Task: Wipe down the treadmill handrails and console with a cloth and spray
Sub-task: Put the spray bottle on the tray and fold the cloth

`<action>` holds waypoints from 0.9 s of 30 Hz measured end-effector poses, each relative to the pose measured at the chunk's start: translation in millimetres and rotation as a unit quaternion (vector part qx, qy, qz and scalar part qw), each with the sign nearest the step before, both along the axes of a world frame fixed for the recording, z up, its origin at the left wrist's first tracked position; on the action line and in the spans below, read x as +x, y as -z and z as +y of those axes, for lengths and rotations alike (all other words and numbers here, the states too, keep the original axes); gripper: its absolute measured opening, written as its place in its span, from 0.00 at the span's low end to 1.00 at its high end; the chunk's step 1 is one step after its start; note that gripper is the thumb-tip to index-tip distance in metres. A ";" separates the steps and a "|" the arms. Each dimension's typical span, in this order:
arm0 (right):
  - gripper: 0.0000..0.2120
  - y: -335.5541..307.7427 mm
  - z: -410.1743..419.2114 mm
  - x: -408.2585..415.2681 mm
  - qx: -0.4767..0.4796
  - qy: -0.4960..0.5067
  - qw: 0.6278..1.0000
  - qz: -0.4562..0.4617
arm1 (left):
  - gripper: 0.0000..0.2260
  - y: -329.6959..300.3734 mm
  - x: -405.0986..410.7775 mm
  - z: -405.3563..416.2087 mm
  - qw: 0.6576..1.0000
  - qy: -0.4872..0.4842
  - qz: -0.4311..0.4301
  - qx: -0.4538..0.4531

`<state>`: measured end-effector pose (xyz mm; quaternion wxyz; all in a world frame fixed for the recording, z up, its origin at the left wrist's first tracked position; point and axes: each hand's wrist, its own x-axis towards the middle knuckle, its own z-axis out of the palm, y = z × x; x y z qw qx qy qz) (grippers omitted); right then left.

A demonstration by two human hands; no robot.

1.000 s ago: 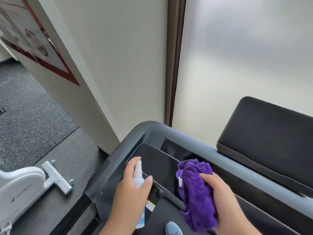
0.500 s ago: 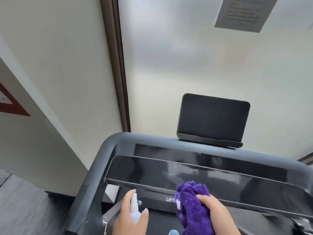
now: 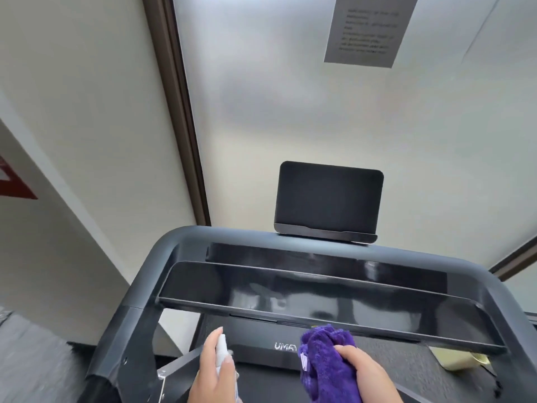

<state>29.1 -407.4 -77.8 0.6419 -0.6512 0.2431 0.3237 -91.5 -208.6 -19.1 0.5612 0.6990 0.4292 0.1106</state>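
Observation:
The treadmill console is a long glossy black panel inside a grey curved handrail frame. A dark tablet holder stands on the frame's top. Low in the frame, my left hand grips a small white spray bottle with its nozzle pointing up, just below the console's left part. My right hand holds a bunched purple cloth, whose top touches the console's lower edge near the middle.
A frosted window with a brown frame and a paper notice rise behind the treadmill. The treadmill's black motor cover with white lettering lies below the console. A pale wall stands to the left, and grey floor shows at the lower left.
The view has swung right and up, so the whole console now faces me. Both hands stay low, with the cloth now up against the console's lower edge.

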 end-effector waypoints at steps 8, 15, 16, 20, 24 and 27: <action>0.11 -1.0 -63.9 4.3 -0.036 -0.040 0.999 -0.002 | 0.22 5.0 8.7 -63.4 1.000 0.011 0.009 0.009; 0.17 -1.5 -99.4 10.9 -0.040 -0.080 0.996 -0.012 | 0.24 -7.9 13.6 -94.8 0.999 0.029 -0.009 0.038; 0.18 2.4 -102.2 10.6 -0.061 -0.081 0.995 -0.009 | 0.24 -10.2 13.2 -91.6 0.998 0.035 -0.002 0.043; 0.08 -7.6 -84.8 0.9 -0.081 -0.064 0.995 0.005 | 0.23 -5.2 14.0 -66.6 0.997 0.042 0.039 0.054; 0.06 -18.5 -69.2 -15.3 -0.095 -0.059 0.994 -0.013 | 0.20 11.3 15.7 -40.5 0.996 0.050 0.061 0.048; 0.07 -21.6 -56.6 -21.0 -0.107 -0.056 0.992 -0.024 | 0.16 15.6 19.5 -17.0 0.996 0.040 0.059 0.052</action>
